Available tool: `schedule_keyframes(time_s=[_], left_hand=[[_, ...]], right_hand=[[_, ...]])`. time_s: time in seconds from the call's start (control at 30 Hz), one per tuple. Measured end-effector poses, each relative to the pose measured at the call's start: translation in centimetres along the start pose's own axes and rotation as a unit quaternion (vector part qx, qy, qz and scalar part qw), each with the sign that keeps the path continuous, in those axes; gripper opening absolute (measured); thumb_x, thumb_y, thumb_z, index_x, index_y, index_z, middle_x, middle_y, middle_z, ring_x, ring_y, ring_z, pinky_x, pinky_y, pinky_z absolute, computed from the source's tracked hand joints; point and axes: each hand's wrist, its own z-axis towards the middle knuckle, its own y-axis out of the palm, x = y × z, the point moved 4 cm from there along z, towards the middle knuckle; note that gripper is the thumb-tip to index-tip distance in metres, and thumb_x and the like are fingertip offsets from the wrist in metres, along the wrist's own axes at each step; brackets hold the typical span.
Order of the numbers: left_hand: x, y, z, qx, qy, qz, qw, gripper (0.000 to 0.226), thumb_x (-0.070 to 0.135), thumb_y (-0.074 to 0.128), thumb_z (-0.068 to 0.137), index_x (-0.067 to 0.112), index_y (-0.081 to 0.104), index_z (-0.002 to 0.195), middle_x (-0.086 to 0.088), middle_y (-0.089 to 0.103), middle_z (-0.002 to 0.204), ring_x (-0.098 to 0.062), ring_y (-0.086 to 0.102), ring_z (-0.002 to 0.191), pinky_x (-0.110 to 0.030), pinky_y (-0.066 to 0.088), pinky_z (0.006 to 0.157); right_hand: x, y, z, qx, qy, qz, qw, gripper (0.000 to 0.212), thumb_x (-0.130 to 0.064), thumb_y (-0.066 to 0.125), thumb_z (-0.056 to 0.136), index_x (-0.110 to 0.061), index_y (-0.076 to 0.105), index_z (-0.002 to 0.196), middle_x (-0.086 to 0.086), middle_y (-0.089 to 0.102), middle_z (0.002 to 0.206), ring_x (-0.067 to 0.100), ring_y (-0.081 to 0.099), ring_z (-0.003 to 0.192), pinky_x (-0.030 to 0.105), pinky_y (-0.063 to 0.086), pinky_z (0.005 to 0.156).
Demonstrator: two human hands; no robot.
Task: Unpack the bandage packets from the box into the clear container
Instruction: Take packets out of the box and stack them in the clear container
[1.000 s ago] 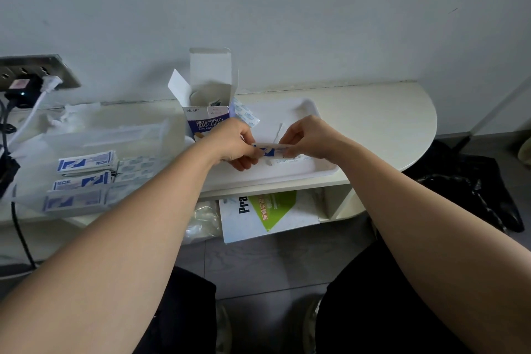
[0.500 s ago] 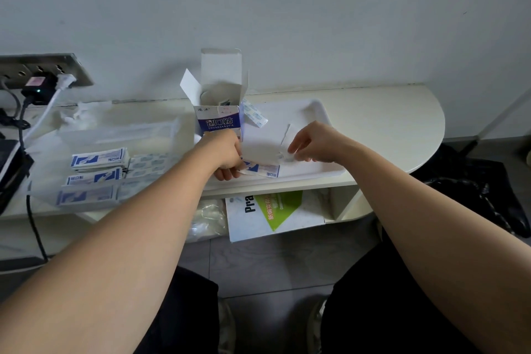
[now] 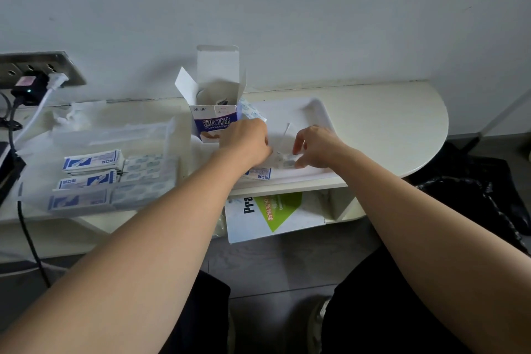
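Head view: mid-unpacking, bandage packets [image 3: 258, 173] lie on the white tray [image 3: 313, 112] by the open box [image 3: 214, 123]. My right hand [image 3: 316, 146] pinches pale strips [image 3: 287, 160]; my left hand [image 3: 247, 144] hides its grip. Next, I'd say: carry them into the clear container [image 3: 115, 138].

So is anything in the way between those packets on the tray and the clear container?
Nothing visible does. The bandage packets lie on the white tray; the open box stands behind the straight path to the clear container, not across it. Only the container's near wall needs clearing.
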Motion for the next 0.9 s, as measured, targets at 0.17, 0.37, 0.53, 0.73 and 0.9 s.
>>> schedule_keyframes(time_s=[0.17,0.37,0.53,0.73,0.9], left_hand=[[1.8,1.7,1.8,0.024,0.019,-0.048,0.998,0.015,0.024,0.063,0.089,0.019,0.062,0.103,-0.002,0.067,0.103,-0.023,0.061,0.094,-0.034,0.048,0.082],[2.9,3.5,3.6,0.034,0.013,-0.076,0.996,0.03,0.037,0.059,0.089,0.018,0.059,0.112,-0.006,0.065,0.107,-0.025,0.06,0.099,-0.033,0.041,0.076],[3.7,3.6,3.8,0.046,0.008,-0.016,0.999,0.051,0.05,0.072,0.077,0.012,0.06,0.109,-0.009,0.059,0.108,-0.029,0.058,0.099,-0.035,0.044,0.077],[4.5,3.4,3.9,0.065,0.001,0.003,0.998,0.006,0.011,0.067,0.077,0.009,0.062,0.078,-0.012,0.061,0.087,-0.031,0.058,0.082,-0.031,0.038,0.062],[4.2,3.5,3.7,0.077,0.018,0.013,0.997,0.017,0.007,0.062,0.081,0.007,0.065,0.098,-0.015,0.063,0.1,-0.032,0.059,0.091,-0.031,0.036,0.066]], right_hand=[[0.2,-0.8,-0.5,-0.005,-0.025,0.007,1.0,0.019,-0.016,0.077,0.075,-0.024,0.061,0.081,-0.005,0.059,0.089,0.017,0.057,0.088,0.027,0.044,0.072],[2.6,-3.6,-0.8,0.101,0.008,0.093,0.991,0.014,-0.021,0.075,0.077,-0.021,0.062,0.083,-0.009,0.058,0.077,0.013,0.058,0.076,0.023,0.045,0.063],[4.6,-4.1,-0.6,0.133,0.05,0.157,0.977,0.018,-0.017,0.071,0.077,-0.02,0.067,0.094,-0.004,0.06,0.088,0.017,0.058,0.085,0.026,0.044,0.069],[5.7,-4.3,-0.5,0.148,0.075,0.251,0.954,0.017,-0.011,0.067,0.079,-0.019,0.069,0.094,0.003,0.067,0.089,0.019,0.063,0.081,0.026,0.05,0.069],[6.1,-4.2,-0.5,0.152,0.087,0.291,0.941,0.018,-0.008,0.063,0.079,-0.022,0.067,0.091,0.006,0.07,0.087,0.021,0.066,0.077,0.027,0.049,0.062]])
